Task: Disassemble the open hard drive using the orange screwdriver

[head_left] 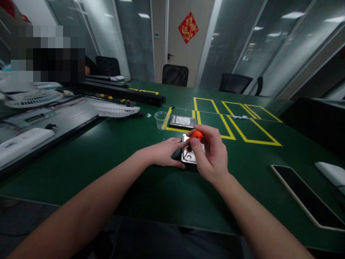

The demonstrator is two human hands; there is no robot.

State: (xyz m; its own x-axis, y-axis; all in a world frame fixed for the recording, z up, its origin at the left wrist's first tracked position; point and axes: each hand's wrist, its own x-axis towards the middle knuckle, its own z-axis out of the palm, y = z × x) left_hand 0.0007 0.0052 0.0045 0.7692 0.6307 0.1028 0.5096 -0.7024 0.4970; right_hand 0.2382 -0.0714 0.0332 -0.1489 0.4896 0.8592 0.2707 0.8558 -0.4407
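A silver hard drive (189, 157) lies on the green table in front of me, partly hidden by my hands. My left hand (168, 151) steadies its left side, thumb at the near edge and fingers reaching over the far edge. My right hand (212, 153) is closed on an orange-handled screwdriver (197, 135), whose dark shaft slants down to the left over the drive. The screwdriver's tip is too small to make out clearly. Just beyond, a second hard drive (182, 121) with a white label lies within yellow tape, beside a clear plastic cup (161, 121).
White fan-like parts (115, 108), a grey panel (70, 115) and a long black bar (134, 95) occupy the left. A phone (304, 194) lies at the right. Yellow tape outlines (229, 133) mark the table, with chairs (175, 75) behind it.
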